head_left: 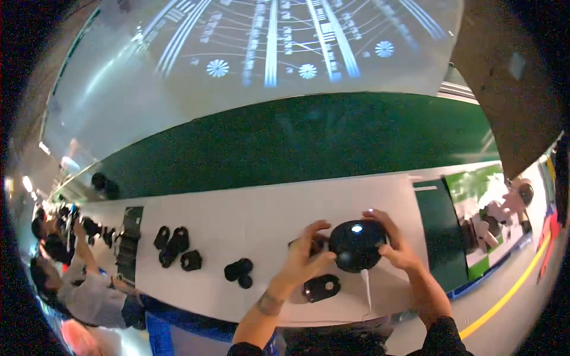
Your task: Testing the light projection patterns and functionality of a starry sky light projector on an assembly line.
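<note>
A glossy black dome-shaped device (355,252) sits near the right end of the white table, with a white cable (366,291) running from its near side. Curled around its right side, my right hand (395,243) has fingers behind and thumb in front. My left hand (303,258) is just left of the dome, thumb and fingers closed around a small dark part (319,244), mostly hidden by the hand. I cannot tell whether that part touches the dome. Below my left hand lies a flat black oval piece (322,288) with a small pale spot.
More black parts (239,273) lie left of my hands, with another group of black pieces (173,244) farther left. A dark tray (127,243) stands beyond them. A green board (297,142) rises behind the table. Another person (98,299) works at far left.
</note>
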`<state>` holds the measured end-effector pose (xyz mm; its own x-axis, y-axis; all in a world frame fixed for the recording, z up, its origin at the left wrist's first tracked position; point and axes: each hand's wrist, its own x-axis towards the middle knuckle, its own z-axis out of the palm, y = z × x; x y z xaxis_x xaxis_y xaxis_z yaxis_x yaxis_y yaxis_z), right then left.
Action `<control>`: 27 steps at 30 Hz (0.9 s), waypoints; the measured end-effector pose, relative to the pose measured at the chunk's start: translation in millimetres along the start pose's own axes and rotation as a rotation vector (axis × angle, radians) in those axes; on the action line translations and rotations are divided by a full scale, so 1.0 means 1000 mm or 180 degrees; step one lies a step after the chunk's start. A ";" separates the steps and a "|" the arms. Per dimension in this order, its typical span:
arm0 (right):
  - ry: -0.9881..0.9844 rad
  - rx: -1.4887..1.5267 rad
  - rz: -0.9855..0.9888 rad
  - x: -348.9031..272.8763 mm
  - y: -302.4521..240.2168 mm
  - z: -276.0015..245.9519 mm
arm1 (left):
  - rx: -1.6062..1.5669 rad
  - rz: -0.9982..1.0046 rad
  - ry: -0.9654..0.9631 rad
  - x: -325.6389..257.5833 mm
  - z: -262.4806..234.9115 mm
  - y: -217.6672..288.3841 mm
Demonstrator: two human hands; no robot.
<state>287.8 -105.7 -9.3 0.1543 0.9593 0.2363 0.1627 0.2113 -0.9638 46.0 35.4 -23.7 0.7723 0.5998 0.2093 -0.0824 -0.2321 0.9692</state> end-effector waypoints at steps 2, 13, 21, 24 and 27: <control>0.0131 -0.0030 -0.0101 0.001 -0.004 0.003 | 0.0017 0.0133 0.0498 -0.003 0.000 0.001; 0.0623 -0.0370 -0.0372 0.004 -0.006 -0.003 | -0.0013 0.0086 0.1173 0.000 -0.001 -0.002; 0.0661 -0.0330 -0.0341 0.004 -0.008 -0.002 | 0.0126 0.0091 0.1198 0.000 -0.002 -0.001; 0.0658 -0.0331 -0.0310 0.004 -0.008 -0.002 | 0.0112 0.0106 0.1162 -0.001 -0.002 -0.001; 0.0654 -0.0338 -0.0282 0.004 -0.008 -0.002 | 0.0144 0.0109 0.1160 -0.001 -0.001 -0.001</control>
<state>289.5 -104.0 -0.7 0.3281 0.8775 0.3499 0.2843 0.2615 -0.9224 44.6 35.8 -24.7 0.4937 0.8226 0.2820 -0.0701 -0.2856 0.9558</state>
